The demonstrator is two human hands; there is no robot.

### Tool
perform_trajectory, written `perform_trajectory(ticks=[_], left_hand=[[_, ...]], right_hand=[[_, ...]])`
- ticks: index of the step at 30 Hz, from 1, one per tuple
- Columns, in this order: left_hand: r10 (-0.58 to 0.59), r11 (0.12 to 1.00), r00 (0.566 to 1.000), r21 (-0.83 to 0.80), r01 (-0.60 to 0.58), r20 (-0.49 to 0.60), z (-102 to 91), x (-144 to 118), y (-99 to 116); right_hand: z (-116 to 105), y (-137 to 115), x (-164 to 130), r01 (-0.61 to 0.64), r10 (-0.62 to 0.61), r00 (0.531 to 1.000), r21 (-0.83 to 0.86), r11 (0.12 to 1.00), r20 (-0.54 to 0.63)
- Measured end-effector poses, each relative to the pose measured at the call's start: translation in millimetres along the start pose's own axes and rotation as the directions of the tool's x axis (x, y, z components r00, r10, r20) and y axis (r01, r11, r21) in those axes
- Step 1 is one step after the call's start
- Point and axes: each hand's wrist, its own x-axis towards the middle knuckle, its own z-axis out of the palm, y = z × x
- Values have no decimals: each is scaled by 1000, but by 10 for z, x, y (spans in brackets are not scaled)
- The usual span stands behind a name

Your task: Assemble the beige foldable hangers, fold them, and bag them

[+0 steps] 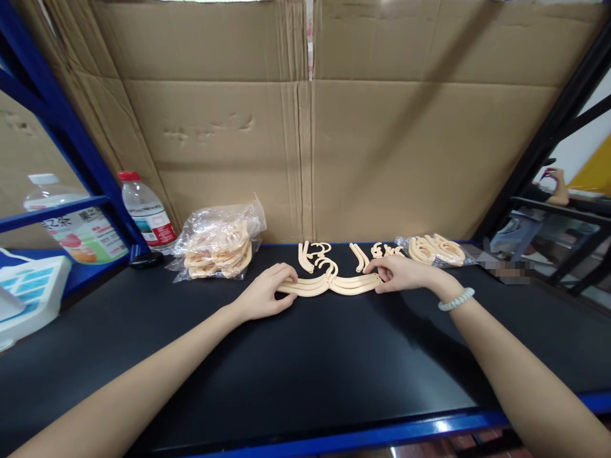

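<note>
Several cream clothes hangers (310, 289) lie together on the dark tabletop, arms spread to both sides and hooks at the middle pointing away from me. My left hand (267, 289) is closed round their left end, thumb on the near side and fingers on the far side. At the right end, my right hand (398, 273) pinches the tips between thumb and fingers. Just behind lie loose hanger arms (304, 257) and hooks (321, 249) on the left, with more arms (360, 257) and small hook pieces (384, 250) near my right hand.
A clear plastic bag of hanger parts (219, 245) stands back left, and a flatter bag (436, 249) lies back right. Two bottles, one red-capped (147, 213), and a white-blue device (33, 292) are left. Cardboard (429, 127) walls the back. Another person's arm (558, 187) shows far right.
</note>
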Motion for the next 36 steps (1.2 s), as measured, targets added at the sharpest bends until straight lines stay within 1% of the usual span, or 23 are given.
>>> perform_trajectory(ticks=[8,13,16,20,22,25,28,30,33,36], left_hand=[[7,1000,1000,-10,-7,1,3,-10,-7],[-20,999,999,-33,19,-26,-27,6,-18],[-41,996,999,-78,38,-35,-31,53,-85],[-100,988,994,-110,105,52,9,123,-232],[-133,985,988,-102,141,84,32,140,-291],[-177,977,974,-91,191,140,43,141,-327],[-202,972,963,-84,220,179,36,132,-318],[-213,970,961,-84,230,174,40,127,-315],[-224,968,967,-89,235,118,68,119,-338],[-228,969,974,-98,228,20,105,106,-386]], right_hand=[[29,0,26,-1,1,1000,0,1000,-1],[14,-20,16,29,-28,999,40,999,-23],[25,-46,40,60,-54,990,44,997,-128],[106,-70,153,103,-71,944,84,991,-321],[150,-92,236,114,-67,923,100,988,-379],[165,-171,378,120,-75,905,82,989,-419],[108,-298,553,129,-104,900,31,991,-423],[54,-385,703,135,-129,906,-14,991,-404],[2,-477,972,125,-145,928,-79,989,-342],[4,-514,1233,89,-125,959,-149,985,-253]])
